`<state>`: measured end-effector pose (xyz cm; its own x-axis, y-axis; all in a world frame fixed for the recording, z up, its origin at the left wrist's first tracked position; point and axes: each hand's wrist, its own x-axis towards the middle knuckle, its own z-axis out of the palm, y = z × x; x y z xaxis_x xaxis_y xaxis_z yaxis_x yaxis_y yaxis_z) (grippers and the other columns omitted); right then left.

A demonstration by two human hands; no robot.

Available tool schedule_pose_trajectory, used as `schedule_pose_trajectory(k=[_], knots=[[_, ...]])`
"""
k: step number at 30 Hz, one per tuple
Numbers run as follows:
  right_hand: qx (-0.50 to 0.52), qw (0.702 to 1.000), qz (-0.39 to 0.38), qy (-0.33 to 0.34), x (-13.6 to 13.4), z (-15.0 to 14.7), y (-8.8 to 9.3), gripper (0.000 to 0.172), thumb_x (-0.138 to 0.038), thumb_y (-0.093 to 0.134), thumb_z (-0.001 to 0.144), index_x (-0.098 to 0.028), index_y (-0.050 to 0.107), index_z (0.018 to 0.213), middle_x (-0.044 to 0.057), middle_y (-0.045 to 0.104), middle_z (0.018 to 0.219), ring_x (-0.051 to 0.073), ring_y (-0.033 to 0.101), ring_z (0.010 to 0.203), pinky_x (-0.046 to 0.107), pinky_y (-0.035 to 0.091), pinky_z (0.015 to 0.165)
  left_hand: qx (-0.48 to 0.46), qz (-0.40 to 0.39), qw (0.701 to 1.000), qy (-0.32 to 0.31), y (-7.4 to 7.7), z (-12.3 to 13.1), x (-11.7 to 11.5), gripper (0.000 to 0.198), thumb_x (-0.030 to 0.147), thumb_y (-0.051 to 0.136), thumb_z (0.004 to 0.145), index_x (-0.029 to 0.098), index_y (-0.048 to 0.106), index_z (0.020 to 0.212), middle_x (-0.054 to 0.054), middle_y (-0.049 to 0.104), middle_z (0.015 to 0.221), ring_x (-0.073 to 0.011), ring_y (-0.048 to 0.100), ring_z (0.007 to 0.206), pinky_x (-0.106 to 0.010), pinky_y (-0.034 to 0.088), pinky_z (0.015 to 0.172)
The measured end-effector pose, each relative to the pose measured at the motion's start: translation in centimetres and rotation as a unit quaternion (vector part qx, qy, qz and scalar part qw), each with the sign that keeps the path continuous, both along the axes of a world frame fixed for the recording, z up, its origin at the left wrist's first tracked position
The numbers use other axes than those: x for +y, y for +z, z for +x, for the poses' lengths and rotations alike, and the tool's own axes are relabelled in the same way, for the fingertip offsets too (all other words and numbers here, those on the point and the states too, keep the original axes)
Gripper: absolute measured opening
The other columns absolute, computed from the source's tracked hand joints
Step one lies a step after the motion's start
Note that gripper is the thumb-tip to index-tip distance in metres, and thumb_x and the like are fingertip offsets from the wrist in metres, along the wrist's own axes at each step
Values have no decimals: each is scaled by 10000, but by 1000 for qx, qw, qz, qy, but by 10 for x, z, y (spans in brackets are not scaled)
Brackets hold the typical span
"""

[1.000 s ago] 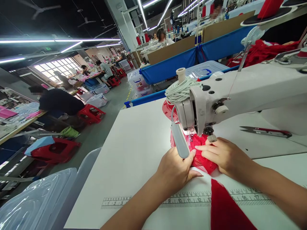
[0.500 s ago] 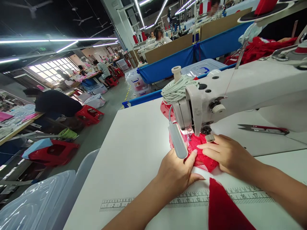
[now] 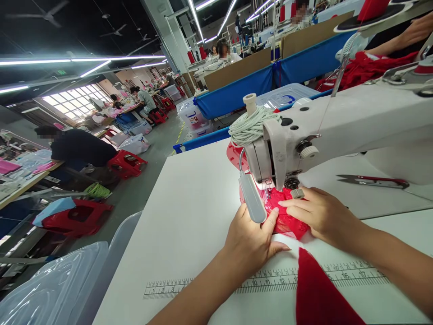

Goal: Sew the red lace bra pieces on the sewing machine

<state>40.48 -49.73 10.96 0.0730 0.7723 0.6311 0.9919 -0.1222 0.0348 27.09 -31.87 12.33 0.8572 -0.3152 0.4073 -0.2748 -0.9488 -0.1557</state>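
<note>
Red lace fabric (image 3: 287,219) lies under the needle area of a white sewing machine (image 3: 355,122). My left hand (image 3: 248,237) rests on the fabric's left edge, fingers spread, partly behind a grey lamp (image 3: 252,198). From the right, my right hand (image 3: 321,214) lies on the same lace, its fingers stretched toward my left index finger and partly behind the machine's knob. A darker red cloth piece (image 3: 316,293) hangs in view below, over the printed ruler (image 3: 270,282) on the white table (image 3: 182,203).
Thread snips (image 3: 374,181) lie right of the machine head. Coiled pale cord (image 3: 252,125) sits on the machine. Clear plastic bins (image 3: 71,280) stand at the left. A co-worker's hand (image 3: 414,34) shows at upper right near red cloth (image 3: 375,70).
The lace has moved slightly away from me, toward the needle. My hands have stayed almost in place. A co-worker's hand has appeared at the upper right.
</note>
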Motion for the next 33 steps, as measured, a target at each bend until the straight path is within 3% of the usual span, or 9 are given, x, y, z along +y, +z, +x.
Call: schedule_pose_trajectory(k=[4,9,12,15,19,22,26,30,33], knots=[[3,1000,-2,-2,0,1,-2,412,115,375,638,-190,611,784,37,729,908,201,525,758,331,446,652,-16,23,1000,-1,-3,2,0,611,571,376,977,68,629,1214,-198,677,1100,-316,640,957,-450,508,797],[35,999,-12,-15,-3,-2,-6,407,93,388,620,-177,626,808,60,726,956,207,534,808,313,462,633,-78,39,996,-29,-7,5,4,189,152,492,934,108,676,925,-107,710,856,-228,679,799,-317,486,577],[66,996,-47,-31,-5,-9,-5,297,-86,516,746,-164,639,1005,83,702,1041,234,542,889,321,477,634,-39,24,997,-66,-5,7,9,225,16,440,897,129,622,828,-88,710,946,-186,680,813,-264,456,500],[67,993,-75,-57,-4,-15,-4,289,-357,557,880,-203,636,1111,92,673,1104,255,558,942,310,457,586,72,-103,987,-97,-2,12,12,220,60,378,928,141,567,851,-124,676,1116,-192,672,901,-264,515,563],[157,984,-37,-77,2,-12,-6,298,-310,400,990,-216,674,920,61,696,931,187,609,796,263,417,525,145,-278,949,-36,6,21,13,227,138,291,974,177,511,933,-78,663,908,-175,644,776,-299,549,663],[278,957,8,-78,5,-7,-5,358,-342,376,998,-211,657,818,39,668,780,156,609,668,254,449,546,163,-322,932,-14,15,24,12,182,117,325,946,203,484,922,-9,592,763,-146,597,686,-274,532,656],[334,941,26,-54,7,-6,-1,352,-341,410,982,-206,626,741,30,639,689,158,586,610,262,444,547,182,-365,913,-13,14,25,8,157,123,540,810,206,487,932,20,519,760,-143,524,686,-271,492,653],[310,949,44,-29,6,-6,-1,293,-253,424,958,-203,601,730,19,626,673,141,561,579,250,434,543,172,-395,903,-3,2,35,5,142,239,592,838,199,472,773,12,473,739,-161,485,732,-313,463,731],[218,973,61,-55,5,-4,-5,181,-97,462,830,-195,614,821,26,662,748,156,603,671,247,449,575,198,-421,885,-21,3,44,11,139,198,508,872,184,513,734,-3,531,732,-157,506,736,-304,455,742]])
